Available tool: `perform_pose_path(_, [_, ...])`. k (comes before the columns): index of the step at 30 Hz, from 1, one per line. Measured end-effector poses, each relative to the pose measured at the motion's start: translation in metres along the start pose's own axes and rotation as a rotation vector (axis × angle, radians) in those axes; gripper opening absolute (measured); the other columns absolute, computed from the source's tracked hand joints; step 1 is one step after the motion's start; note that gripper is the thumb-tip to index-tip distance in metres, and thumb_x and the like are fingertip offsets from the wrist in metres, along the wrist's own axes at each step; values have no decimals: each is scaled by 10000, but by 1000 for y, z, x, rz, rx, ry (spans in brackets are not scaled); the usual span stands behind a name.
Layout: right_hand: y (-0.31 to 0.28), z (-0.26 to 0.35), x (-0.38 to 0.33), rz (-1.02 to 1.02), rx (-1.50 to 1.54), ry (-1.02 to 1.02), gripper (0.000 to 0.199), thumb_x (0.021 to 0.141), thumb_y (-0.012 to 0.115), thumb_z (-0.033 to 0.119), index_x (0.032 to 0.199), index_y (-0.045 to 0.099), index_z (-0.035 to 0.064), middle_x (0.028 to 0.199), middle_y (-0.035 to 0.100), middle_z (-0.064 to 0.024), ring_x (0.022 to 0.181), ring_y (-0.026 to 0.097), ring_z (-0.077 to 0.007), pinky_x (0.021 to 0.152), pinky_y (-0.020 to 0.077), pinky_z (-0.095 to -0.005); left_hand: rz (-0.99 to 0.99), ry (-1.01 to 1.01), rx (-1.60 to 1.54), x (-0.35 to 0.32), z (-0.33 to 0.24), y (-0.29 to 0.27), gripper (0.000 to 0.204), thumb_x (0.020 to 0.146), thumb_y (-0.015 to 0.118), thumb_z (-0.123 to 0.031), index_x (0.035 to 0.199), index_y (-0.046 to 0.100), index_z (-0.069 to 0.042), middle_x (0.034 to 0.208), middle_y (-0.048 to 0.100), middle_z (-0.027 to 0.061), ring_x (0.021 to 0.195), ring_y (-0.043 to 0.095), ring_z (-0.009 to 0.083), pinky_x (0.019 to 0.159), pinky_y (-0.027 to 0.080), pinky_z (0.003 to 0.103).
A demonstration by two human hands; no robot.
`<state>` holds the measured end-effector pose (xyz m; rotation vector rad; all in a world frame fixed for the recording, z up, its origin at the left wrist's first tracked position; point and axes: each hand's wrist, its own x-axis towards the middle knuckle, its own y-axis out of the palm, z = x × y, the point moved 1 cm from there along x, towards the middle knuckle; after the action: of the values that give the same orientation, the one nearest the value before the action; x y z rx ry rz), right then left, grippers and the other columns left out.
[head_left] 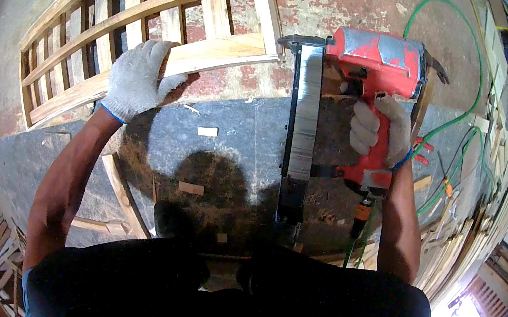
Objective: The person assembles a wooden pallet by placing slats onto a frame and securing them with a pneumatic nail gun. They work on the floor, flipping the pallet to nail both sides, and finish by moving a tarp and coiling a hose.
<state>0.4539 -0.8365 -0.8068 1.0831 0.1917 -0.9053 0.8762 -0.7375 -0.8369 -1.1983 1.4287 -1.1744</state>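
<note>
1. Slatted wood frame (136, 12), far left; left gloved hand (136, 82) clamps its near rail (221, 52).
2. Right gloved hand (399, 126) grips red nail gun (385, 59), nose (290, 41) beside frame's right end (260, 8).
3. Likely aligning nose; next move seemingly needs steady frame.

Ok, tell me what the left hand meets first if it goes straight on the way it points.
Likely the slat just beyond the left hand, in the wooden frame it touches; depth is unclear, so it might pass over.

two gloves (136, 82), one red nail gun (381, 62), one slatted frame (221, 53)
</note>
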Motion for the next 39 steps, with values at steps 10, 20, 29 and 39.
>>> perform_pose_path(10, [-12,6,3,55,68,77,227,970,547,326,1124,547,159,597,426,33,434,440,-141,393,383,-335,-24,9,2,-1,2,3,611,885,636,-538,1237,578,-43,1058,626,178,966,646,369,824,518,457])
perform_pose_path(20, [-17,15,5,80,46,152,370,959,560,347,1277,552,160,579,416,30,422,424,-142,374,360,-341,-45,30,-16,2,2,8,602,884,632,-542,1218,584,-43,1038,626,175,944,650,372,809,520,460])
perform_pose_path(29, [-10,9,1,33,9,115,485,979,517,348,1328,501,12,571,395,25,395,396,-125,348,346,-309,56,-28,-14,-1,4,6,656,878,648,-526,1271,546,-10,1146,622,206,1024,626,396,861,509,471])
perform_pose_path(39, [-3,8,-4,-62,10,96,480,971,523,350,1299,517,-1,563,381,29,383,380,-120,332,341,-312,-25,0,-2,-1,3,7,619,882,631,-567,1224,576,-54,1049,627,173,957,650,366,813,520,452])
